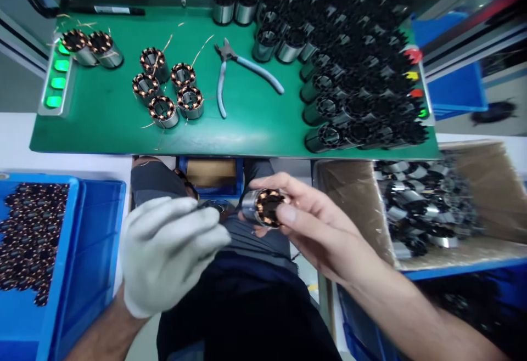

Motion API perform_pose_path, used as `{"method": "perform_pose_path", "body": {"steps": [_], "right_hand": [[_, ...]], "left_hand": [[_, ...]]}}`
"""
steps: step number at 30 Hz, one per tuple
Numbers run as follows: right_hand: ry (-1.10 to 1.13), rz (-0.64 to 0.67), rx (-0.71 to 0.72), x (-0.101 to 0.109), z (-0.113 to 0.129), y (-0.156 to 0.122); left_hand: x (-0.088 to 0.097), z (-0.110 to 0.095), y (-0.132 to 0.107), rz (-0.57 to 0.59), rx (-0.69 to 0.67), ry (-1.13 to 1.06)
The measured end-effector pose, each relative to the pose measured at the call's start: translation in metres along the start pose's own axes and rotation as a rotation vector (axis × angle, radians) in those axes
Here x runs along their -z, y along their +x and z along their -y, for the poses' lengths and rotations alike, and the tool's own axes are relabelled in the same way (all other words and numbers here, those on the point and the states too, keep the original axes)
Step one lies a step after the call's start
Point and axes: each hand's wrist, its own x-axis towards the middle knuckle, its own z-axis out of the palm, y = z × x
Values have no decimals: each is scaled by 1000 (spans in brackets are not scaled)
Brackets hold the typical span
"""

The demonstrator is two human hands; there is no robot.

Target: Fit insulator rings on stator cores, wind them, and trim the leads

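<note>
My right hand [317, 218], bare, holds a copper-wound motor stator [269, 207] above my lap, its fingers round the metal side and the thumb at the wound end. To its left, my left hand [173, 246] wears a white glove with the fingers curled together. Something dark shows at its fingertips, but I cannot make out what. On the green work surface [247, 133] lie cutting pliers [226, 54] with pale blue handles, jaws pointing away. Left of them stands a group of wound stators [163, 110] with loose wire ends, and two more wound stators [105, 48] are farther back.
Several unwound black-toothed stators [325, 106] fill the right of the surface. A blue bin [101, 240] with wound stators is at left; a lined box [349, 202] of metal cores is at right. A button strip [57, 84] glows green. A black marker [119, 10] lies behind.
</note>
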Motion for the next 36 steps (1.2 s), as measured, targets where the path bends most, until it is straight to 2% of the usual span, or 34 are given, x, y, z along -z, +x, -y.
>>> {"method": "perform_pose_path", "body": {"steps": [2,4,5,7,11,14,16,18,19,21,23,24,26,29,31,33,34,35,36], "right_hand": [[-31,-16,79,3,7,-6],[-128,-32,146,5,11,-11],[-191,-44,170,5,12,-13],[-305,-63,207,3,10,-13],[-399,-67,240,-4,0,-7],[-333,-3,216,-3,-2,-5],[-280,62,180,2,-1,-7],[-298,89,156,7,-2,-10],[-333,85,152,8,-3,-12],[-414,74,150,10,-6,-13],[-469,79,153,8,-10,-12],[-481,85,152,7,-12,-11],[-474,100,149,5,-14,-11],[-415,135,134,7,-14,-12],[-381,147,111,11,-14,-14],[-375,133,97,14,-15,-17],[-390,117,99,16,-15,-19],[-416,99,112,16,-15,-20],[-449,86,128,16,-15,-20]], "left_hand": [[-24,6,-8,73,15,3],[-41,11,-14,115,171,-48],[-44,10,-15,100,261,-95],[-40,4,-12,3,380,-220],[-25,-21,7,-185,407,-523],[-35,-28,9,-173,574,-825],[-48,-22,2,-128,737,-1014],[-55,-14,-6,-132,840,-1090],[-55,-11,-7,-137,832,-1090],[-48,-9,-5,-109,715,-1066],[-38,-13,4,-63,627,-1050],[-34,-16,8,-52,625,-1051],[-32,-23,13,-42,687,-1081],[-44,-26,5,11,792,-1246],[-55,-21,-6,50,897,-1332],[-59,-13,-17,6,979,-1302],[-58,-8,-21,-47,957,-1225],[-55,-5,-23,-104,871,-1113],[-49,-2,-23,-145,724,-979]]}}
